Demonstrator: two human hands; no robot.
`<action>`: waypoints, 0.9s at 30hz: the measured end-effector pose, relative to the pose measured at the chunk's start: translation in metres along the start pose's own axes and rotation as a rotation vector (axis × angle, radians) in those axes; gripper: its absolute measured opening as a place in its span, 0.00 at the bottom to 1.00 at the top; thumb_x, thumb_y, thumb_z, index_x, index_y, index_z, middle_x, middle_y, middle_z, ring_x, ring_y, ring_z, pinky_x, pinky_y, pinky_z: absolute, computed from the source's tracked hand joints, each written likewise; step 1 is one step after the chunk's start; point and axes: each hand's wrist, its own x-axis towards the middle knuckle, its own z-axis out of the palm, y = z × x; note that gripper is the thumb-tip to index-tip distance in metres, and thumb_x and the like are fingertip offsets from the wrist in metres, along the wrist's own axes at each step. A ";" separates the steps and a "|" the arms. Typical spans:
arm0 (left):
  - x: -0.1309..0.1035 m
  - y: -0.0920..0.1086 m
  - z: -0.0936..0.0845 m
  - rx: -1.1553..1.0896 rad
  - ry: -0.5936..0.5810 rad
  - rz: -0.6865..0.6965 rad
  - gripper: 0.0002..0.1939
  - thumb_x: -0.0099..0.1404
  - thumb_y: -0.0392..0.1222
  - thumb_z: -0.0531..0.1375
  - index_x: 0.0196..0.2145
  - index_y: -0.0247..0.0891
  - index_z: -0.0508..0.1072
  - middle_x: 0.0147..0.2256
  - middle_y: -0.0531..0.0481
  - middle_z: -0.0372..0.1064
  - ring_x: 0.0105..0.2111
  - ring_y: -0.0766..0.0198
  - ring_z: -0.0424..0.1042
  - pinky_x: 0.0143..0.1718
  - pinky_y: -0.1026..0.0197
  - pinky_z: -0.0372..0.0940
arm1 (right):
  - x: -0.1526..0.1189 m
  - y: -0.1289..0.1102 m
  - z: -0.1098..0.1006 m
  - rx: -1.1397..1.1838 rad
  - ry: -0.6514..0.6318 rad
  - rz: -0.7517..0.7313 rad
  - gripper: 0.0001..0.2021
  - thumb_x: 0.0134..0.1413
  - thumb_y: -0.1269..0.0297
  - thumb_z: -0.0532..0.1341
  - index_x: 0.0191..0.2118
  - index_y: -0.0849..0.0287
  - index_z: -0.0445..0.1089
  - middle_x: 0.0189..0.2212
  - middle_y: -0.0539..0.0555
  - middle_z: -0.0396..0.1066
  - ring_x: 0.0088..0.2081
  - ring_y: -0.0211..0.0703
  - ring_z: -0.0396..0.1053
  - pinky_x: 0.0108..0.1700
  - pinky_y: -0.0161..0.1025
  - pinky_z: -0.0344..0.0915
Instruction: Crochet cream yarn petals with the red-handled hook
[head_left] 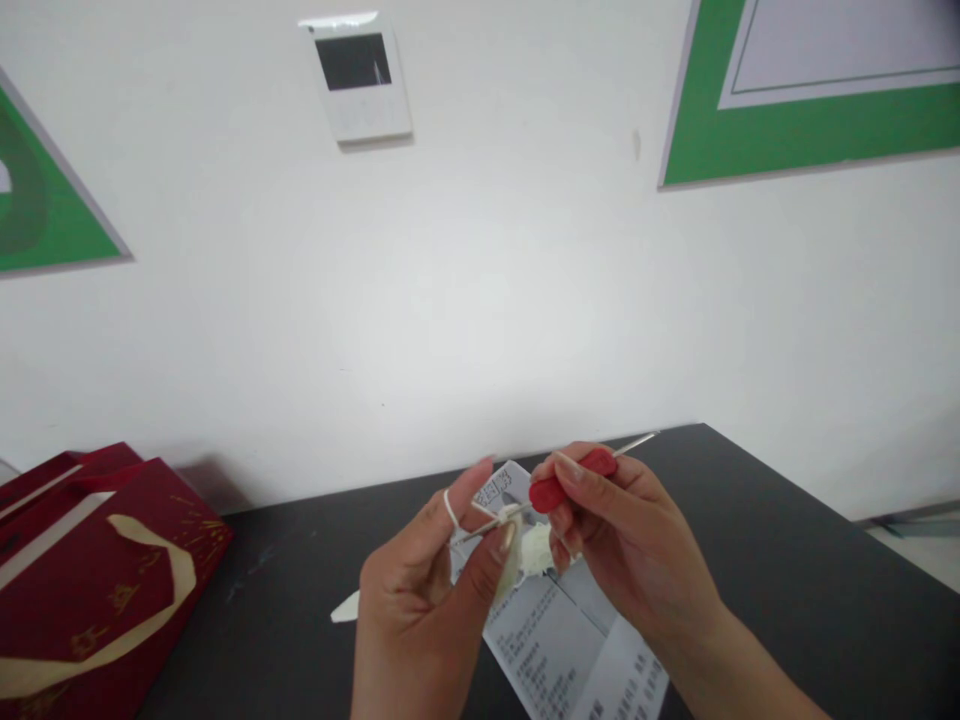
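Note:
My right hand [626,530] grips a double-ended crochet hook [550,493] by its red handle; the thin metal shaft sticks out on both sides. The left end of the hook passes through a small pale cream crochet piece [511,560], pinched between the thumb and fingers of my left hand [431,590]. White yarn [450,508] loops around my raised left index finger and runs towards the hook tip. More cream crocheted fabric [537,548] shows between the two hands, partly hidden by my fingers.
Beneath my hands a printed paper sheet [540,640] lies on the black table [300,590]. A dark red gift bag [150,570] with a cream ribbon stands at the left. A white pointed object [346,607] is half hidden behind my left hand. The white wall [465,280] rises behind the table.

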 end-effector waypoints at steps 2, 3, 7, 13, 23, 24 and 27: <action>0.000 -0.001 -0.001 -0.013 0.013 -0.033 0.20 0.56 0.36 0.70 0.45 0.55 0.81 0.26 0.58 0.74 0.25 0.73 0.70 0.28 0.74 0.65 | 0.000 0.001 0.001 -0.015 0.018 -0.013 0.07 0.51 0.62 0.70 0.31 0.62 0.81 0.16 0.48 0.72 0.15 0.29 0.67 0.18 0.24 0.69; 0.000 -0.001 -0.001 -0.023 0.018 -0.039 0.21 0.55 0.36 0.70 0.46 0.54 0.80 0.26 0.58 0.74 0.25 0.73 0.71 0.29 0.74 0.66 | 0.000 0.001 0.002 -0.027 0.027 -0.026 0.07 0.51 0.62 0.70 0.31 0.62 0.81 0.16 0.48 0.72 0.15 0.29 0.67 0.18 0.24 0.68; 0.002 -0.002 0.002 -0.057 0.107 -0.068 0.21 0.53 0.34 0.72 0.44 0.53 0.81 0.25 0.59 0.74 0.27 0.72 0.72 0.33 0.74 0.68 | -0.004 0.004 0.003 -0.136 0.070 -0.157 0.07 0.52 0.62 0.69 0.30 0.61 0.81 0.19 0.50 0.74 0.18 0.32 0.68 0.21 0.26 0.68; 0.004 -0.003 0.007 -0.274 0.124 -0.193 0.26 0.53 0.33 0.72 0.47 0.56 0.79 0.24 0.60 0.73 0.24 0.74 0.72 0.29 0.74 0.68 | -0.023 0.010 0.005 -0.647 0.082 -0.637 0.08 0.56 0.73 0.64 0.38 0.54 0.80 0.26 0.52 0.77 0.26 0.38 0.73 0.27 0.33 0.70; 0.006 0.013 -0.008 -0.506 -0.002 -0.370 0.28 0.53 0.29 0.71 0.51 0.45 0.77 0.24 0.55 0.73 0.23 0.72 0.73 0.27 0.71 0.69 | -0.026 0.006 -0.008 -1.203 -0.450 -1.089 0.26 0.57 0.75 0.63 0.62 0.59 0.65 0.38 0.60 0.81 0.38 0.49 0.77 0.39 0.41 0.76; 0.008 0.016 -0.012 -0.526 -0.032 -0.394 0.28 0.52 0.28 0.71 0.50 0.43 0.78 0.24 0.54 0.74 0.23 0.71 0.73 0.27 0.70 0.69 | -0.023 0.006 -0.008 -1.087 -0.440 -1.063 0.24 0.56 0.76 0.62 0.59 0.57 0.68 0.37 0.59 0.80 0.35 0.47 0.76 0.36 0.40 0.75; 0.012 0.023 -0.020 -0.568 -0.143 -0.456 0.27 0.52 0.24 0.70 0.50 0.39 0.78 0.26 0.51 0.77 0.25 0.69 0.75 0.29 0.69 0.70 | -0.014 0.005 -0.005 -0.732 -0.333 -0.825 0.15 0.56 0.75 0.63 0.48 0.54 0.77 0.34 0.58 0.79 0.30 0.43 0.74 0.30 0.38 0.72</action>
